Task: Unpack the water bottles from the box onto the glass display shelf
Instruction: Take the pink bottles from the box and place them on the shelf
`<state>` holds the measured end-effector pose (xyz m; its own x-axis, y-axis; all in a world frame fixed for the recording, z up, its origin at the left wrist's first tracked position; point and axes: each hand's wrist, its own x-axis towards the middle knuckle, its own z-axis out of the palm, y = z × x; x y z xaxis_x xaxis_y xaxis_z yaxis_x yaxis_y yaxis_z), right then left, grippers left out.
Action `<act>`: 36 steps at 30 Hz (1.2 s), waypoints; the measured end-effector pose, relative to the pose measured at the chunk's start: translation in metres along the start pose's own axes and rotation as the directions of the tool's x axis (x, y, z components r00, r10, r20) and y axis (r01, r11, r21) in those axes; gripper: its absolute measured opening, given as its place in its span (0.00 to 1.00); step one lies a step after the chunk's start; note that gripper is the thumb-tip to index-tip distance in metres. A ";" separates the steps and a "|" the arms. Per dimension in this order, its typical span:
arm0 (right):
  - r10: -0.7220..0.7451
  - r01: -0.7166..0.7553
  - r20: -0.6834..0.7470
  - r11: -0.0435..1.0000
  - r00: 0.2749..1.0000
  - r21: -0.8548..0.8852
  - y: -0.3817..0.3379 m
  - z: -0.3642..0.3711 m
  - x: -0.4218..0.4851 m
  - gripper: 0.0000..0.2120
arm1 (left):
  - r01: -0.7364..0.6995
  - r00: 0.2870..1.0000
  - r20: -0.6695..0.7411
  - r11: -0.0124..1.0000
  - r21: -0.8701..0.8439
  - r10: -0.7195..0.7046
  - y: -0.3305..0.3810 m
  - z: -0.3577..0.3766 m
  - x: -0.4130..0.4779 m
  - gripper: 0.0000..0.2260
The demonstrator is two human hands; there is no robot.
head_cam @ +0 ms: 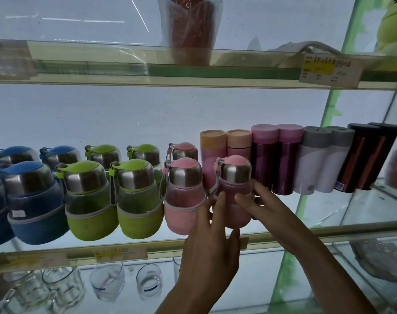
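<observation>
A pink water bottle (235,177) with a steel cap and grey strap stands at the front of the glass display shelf (329,231), right of another pink bottle (184,196). My left hand (210,241) grips its lower body from the front and left. From the right, my right hand (261,205) holds the bottle with thumb and fingers at its waist. Green bottles (91,200) and blue bottles (32,200) fill the shelf to the left in two rows. The box is out of view.
Tall pink, purple, white and dark flasks (283,159) stand close behind and right of the held bottle. The upper shelf (147,71) carries a wrapped red cup (189,30) and a price tag. Glass cups (107,282) sit on the shelf below. A green frame post (306,200) stands at right.
</observation>
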<state>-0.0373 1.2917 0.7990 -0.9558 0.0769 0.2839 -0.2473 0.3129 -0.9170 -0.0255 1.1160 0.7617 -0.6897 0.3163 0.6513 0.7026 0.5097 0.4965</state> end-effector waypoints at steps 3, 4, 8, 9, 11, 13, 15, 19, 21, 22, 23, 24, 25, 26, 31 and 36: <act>0.009 -0.010 -0.018 1.000 1.000 -0.022 0.001 0.001 -0.003 0.26 | -0.013 1.000 -0.023 1.000 -0.013 0.013 0.002 -0.003 -0.001 0.32; 0.015 -0.016 -0.021 1.000 1.000 -0.019 0.002 0.000 -0.004 0.27 | -0.019 0.999 -0.031 1.000 -0.022 0.019 0.002 -0.004 -0.001 0.32; 0.027 -0.027 -0.007 1.000 1.000 -0.007 0.000 -0.002 -0.008 0.33 | -0.034 0.998 -0.051 0.998 -0.057 0.031 0.002 -0.007 -0.004 0.30; 0.029 -0.029 0.000 0.999 1.000 -0.014 -0.001 -0.001 -0.009 0.33 | -0.039 0.998 -0.059 0.997 -0.061 0.035 0.002 -0.008 -0.004 0.30; 0.031 -0.030 0.007 0.999 1.000 -0.043 -0.002 0.000 -0.009 0.31 | -0.042 0.997 -0.071 0.996 -0.073 0.037 0.002 -0.008 -0.003 0.29; 0.029 -0.029 -0.001 0.998 1.000 -0.051 -0.001 0.001 -0.009 0.29 | -0.038 0.996 -0.078 0.996 -0.077 0.032 0.002 -0.009 -0.002 0.28; 0.022 -0.023 -0.008 0.999 1.000 -0.046 -0.001 0.002 -0.008 0.29 | -0.029 0.997 -0.080 0.996 -0.083 0.022 0.001 -0.008 -0.001 0.27; -0.001 0.000 -0.011 0.998 1.000 -0.058 -0.002 0.002 -0.008 0.33 | -0.027 0.997 -0.070 0.995 -0.097 0.020 0.000 -0.009 0.000 0.24; -0.015 0.014 -0.015 0.998 1.000 -0.067 -0.003 0.003 -0.009 0.33 | -0.045 0.997 -0.072 0.994 -0.098 0.038 0.002 -0.010 0.001 0.22; -0.027 0.025 -0.024 0.997 0.999 -0.071 -0.004 0.004 -0.011 0.32 | -0.055 0.996 -0.076 0.993 -0.104 0.047 0.003 -0.010 0.001 0.20; -0.042 0.038 -0.046 0.997 0.998 -0.073 -0.004 0.005 -0.013 0.30 | -0.063 0.995 -0.081 0.991 -0.114 0.054 0.005 -0.010 0.002 0.19; -0.055 0.049 -0.085 0.996 0.995 -0.075 -0.004 0.007 -0.015 0.27 | -0.073 0.994 -0.085 0.989 -0.129 0.062 0.007 -0.010 0.003 0.18; -0.061 0.049 -0.142 0.995 0.988 -0.083 -0.004 0.006 -0.018 0.25 | -0.087 0.994 -0.084 0.985 -0.150 0.075 0.009 -0.009 0.003 0.18; -0.068 0.050 -0.190 0.994 0.979 -0.095 -0.004 0.005 -0.021 0.23 | -0.103 0.992 -0.087 0.980 -0.173 0.089 0.012 -0.008 0.003 0.18; -0.076 0.053 -0.254 0.994 0.964 -0.096 -0.003 -0.007 -0.043 0.23 | -0.145 0.989 -0.069 0.961 -0.237 0.132 0.018 0.004 0.005 0.17; -0.063 0.040 -0.292 0.996 0.954 -0.086 -0.007 -0.015 -0.065 0.19 | -0.153 0.987 -0.008 0.940 -0.306 0.158 0.027 0.020 0.007 0.20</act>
<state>0.0294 1.2990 0.7910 -0.8500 0.3296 0.4109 -0.2707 0.3957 -0.8776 -0.0150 1.1480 0.7688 -0.5689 0.3859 0.7262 0.8190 0.1857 0.5429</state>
